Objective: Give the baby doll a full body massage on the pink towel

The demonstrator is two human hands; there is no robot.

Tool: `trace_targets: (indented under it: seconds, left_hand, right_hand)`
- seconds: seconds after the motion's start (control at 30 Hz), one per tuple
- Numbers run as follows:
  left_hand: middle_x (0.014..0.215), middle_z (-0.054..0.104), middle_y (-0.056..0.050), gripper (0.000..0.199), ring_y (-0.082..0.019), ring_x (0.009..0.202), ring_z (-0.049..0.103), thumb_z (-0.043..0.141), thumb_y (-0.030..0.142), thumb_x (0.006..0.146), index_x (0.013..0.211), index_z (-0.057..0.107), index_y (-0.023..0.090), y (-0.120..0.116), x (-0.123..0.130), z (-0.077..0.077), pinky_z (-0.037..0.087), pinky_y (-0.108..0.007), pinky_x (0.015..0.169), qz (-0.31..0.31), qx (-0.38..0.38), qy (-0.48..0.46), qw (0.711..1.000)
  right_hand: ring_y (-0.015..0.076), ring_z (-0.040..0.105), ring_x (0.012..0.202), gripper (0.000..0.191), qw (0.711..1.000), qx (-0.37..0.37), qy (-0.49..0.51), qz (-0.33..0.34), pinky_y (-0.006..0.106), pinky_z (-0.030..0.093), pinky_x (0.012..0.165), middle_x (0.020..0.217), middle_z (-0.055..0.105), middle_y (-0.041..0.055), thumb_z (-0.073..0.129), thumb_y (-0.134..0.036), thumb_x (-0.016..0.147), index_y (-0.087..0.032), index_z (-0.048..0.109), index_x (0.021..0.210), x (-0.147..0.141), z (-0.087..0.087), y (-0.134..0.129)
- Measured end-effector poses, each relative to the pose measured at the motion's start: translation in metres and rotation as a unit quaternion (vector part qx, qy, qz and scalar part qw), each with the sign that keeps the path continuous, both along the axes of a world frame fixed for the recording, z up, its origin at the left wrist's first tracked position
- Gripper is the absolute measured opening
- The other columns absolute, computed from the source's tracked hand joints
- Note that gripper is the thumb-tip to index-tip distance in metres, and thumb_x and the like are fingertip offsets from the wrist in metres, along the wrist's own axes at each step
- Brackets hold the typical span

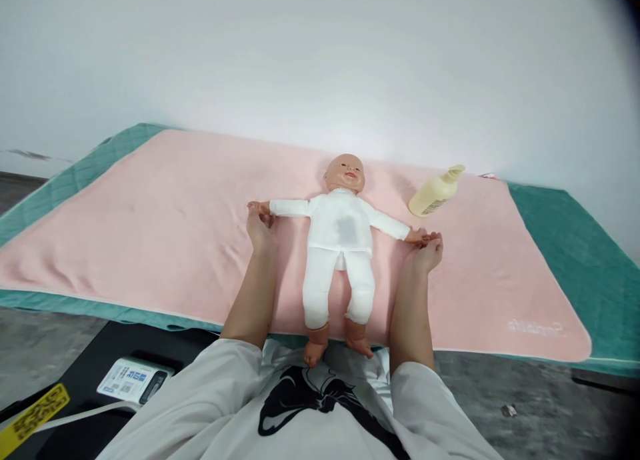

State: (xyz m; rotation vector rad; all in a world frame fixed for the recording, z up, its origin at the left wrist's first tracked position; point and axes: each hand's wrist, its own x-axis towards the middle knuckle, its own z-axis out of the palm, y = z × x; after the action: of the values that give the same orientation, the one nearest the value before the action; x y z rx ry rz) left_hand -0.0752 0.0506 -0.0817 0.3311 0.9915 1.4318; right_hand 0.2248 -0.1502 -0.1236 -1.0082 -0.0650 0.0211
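A baby doll in a white long-sleeved top and trousers lies on its back on a pink blanket. Its head points toward the wall and its bare feet reach the near edge. Both doll arms are stretched out sideways. My left hand is closed around the doll's hand at the left. My right hand grips the doll's other hand at the right, fingers curled. Just beyond my right hand, a pale yellow pump bottle stands tilted in view on the blanket.
Under the blanket, a green quilted pad shows at both ends. A white wall rises behind. At the lower left, a white labelled box with a cable rests on a black surface, beside a yellow coded strip.
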Motion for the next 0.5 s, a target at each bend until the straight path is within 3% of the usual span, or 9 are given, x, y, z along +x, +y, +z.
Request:
trace_targets:
  seconds: [0.33, 0.5]
  left_hand:
    - [0.105, 0.066, -0.010, 0.020, -0.020, 0.108, 0.066, 0.053, 0.037, 0.096, 0.098, 0.063, 0.020, 0.005, 0.001, -0.005, 0.057, -0.031, 0.090, 0.007, 0.010, 0.009, 1.000]
    - [0.105, 0.066, -0.009, 0.014, -0.018, 0.107, 0.066, 0.056, 0.033, 0.095, 0.098, 0.062, 0.019, 0.003, 0.001, -0.004, 0.055, -0.028, 0.093, -0.016, 0.032, 0.022, 0.999]
  right_hand:
    - [0.0138, 0.066, 0.098, 0.011, 0.998, 0.017, 0.057, -0.026, 0.046, 0.057, 0.097, 0.110, 0.054, 0.0030, 0.049, -0.035, 0.095, -0.025, 0.049, 0.100, -0.006, 0.014, 0.003]
    - [0.0138, 0.065, 0.103, 0.020, 1.000, -0.010, 0.024, -0.016, 0.043, 0.056, 0.097, 0.117, 0.052, 0.0034, 0.054, -0.041, 0.092, -0.025, 0.049, 0.102, -0.003, 0.007, 0.003]
